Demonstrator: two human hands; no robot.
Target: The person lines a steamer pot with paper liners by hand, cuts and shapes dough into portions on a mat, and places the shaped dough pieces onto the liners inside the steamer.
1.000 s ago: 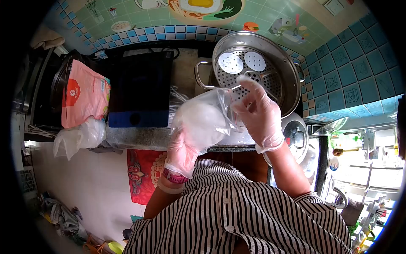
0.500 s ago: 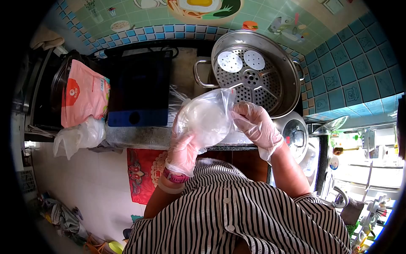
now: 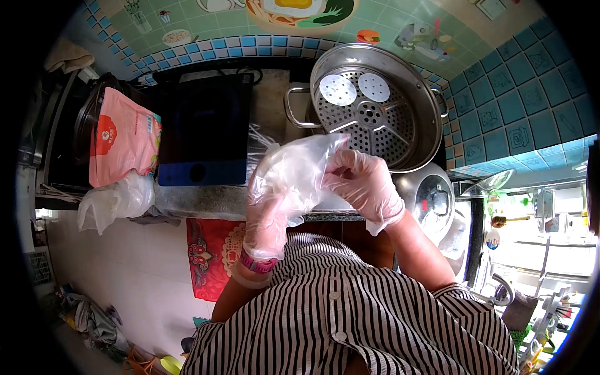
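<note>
- Holding the clear bag (image 3: 294, 169) from below and the left, the left hand (image 3: 266, 220) is closed on its lower side, near the middle of the frame.
- The right hand (image 3: 367, 187) has its finger and thumb close together, pinching the bag's right edge.
- So the bag sits between the two hands, just below and left of the big pot (image 3: 430, 115). It touches both gloves.
- The bag looks thin, soft and light, and I think it would crumple fast. It is see-through and cloudy, so I cannot tell what is in it.
- Smooth plastic on smooth gloves may slip, and a hard tug could rip it.
- A good hold would be a flat hand under the wide part and a small pinch at the edge, near the red bit (image 3: 342, 142) at its upper right.
</note>
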